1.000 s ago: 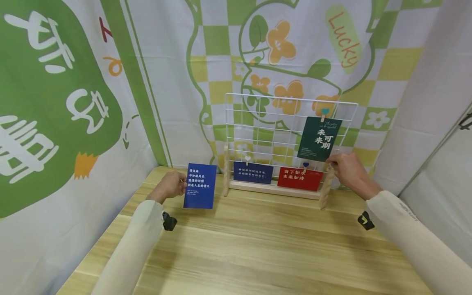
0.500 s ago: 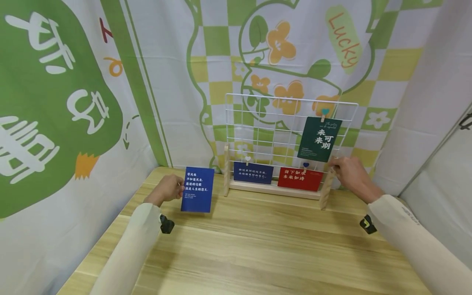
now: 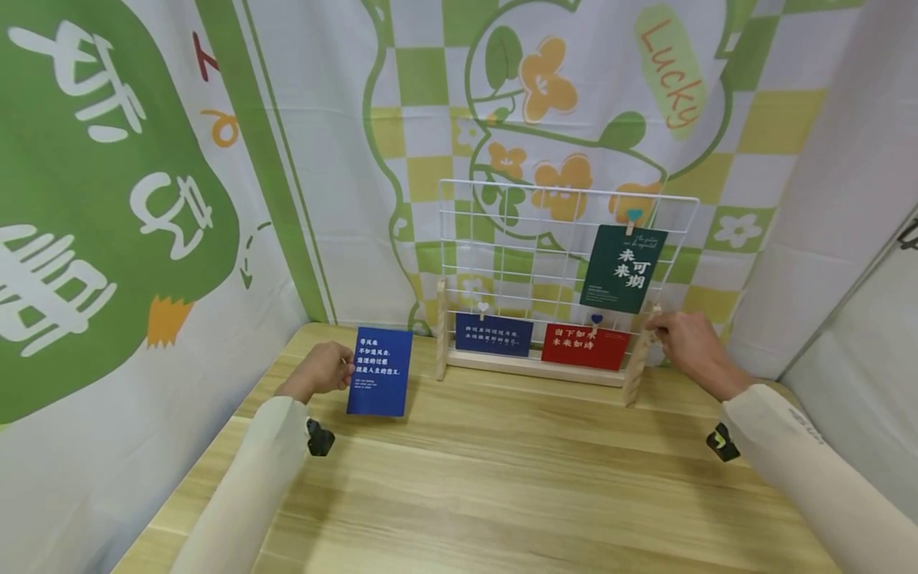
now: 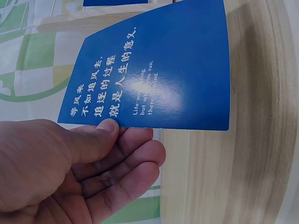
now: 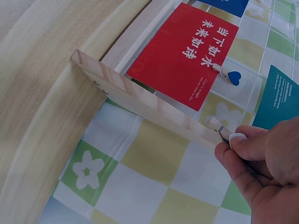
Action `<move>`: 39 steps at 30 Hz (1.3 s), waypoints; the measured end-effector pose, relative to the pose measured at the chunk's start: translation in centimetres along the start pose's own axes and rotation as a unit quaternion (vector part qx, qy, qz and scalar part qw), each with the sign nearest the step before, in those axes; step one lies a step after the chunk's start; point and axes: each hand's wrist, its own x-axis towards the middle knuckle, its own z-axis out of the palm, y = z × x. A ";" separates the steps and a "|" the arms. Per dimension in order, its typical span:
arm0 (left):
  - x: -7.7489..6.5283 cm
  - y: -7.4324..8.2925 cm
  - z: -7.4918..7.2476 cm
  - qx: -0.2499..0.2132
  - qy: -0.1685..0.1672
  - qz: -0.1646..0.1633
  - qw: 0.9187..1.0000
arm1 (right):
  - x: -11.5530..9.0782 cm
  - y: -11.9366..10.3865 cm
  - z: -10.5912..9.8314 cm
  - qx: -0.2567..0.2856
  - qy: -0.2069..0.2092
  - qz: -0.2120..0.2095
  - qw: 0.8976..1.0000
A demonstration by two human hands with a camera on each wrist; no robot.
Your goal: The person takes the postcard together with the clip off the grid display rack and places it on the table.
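Just left of the white wire grid rack (image 3: 534, 368), the left hand (image 3: 323, 372) pinches a blue postcard (image 3: 380, 372) with white lettering by its left edge, thumb over the printed front. Beside the wooden upright (image 3: 634, 371) at the rack's right end, the right hand (image 3: 688, 347) pinches a small wooden clothespin (image 5: 216, 125); its white topper (image 5: 237, 136) may be heart-shaped, but the thumb hides part of it. A dark green postcard (image 3: 622, 269) hangs at the rack's upper right, a red postcard (image 3: 584, 346) at its lower right, a navy postcard (image 3: 493, 335) at its lower left.
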 end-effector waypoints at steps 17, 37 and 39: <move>-0.3 -0.5 0.4 0.004 -0.014 -0.015 1.000 | -1.3 0.8 0.7 0.014 -0.010 0.013 1.000; -1.1 -1.6 1.0 -0.040 -0.028 -0.035 0.998 | -2.7 1.9 1.5 0.009 -0.024 0.028 0.999; -1.1 -1.7 1.0 -0.034 -0.029 -0.033 0.998 | -2.8 2.0 1.6 0.009 -0.022 0.026 0.999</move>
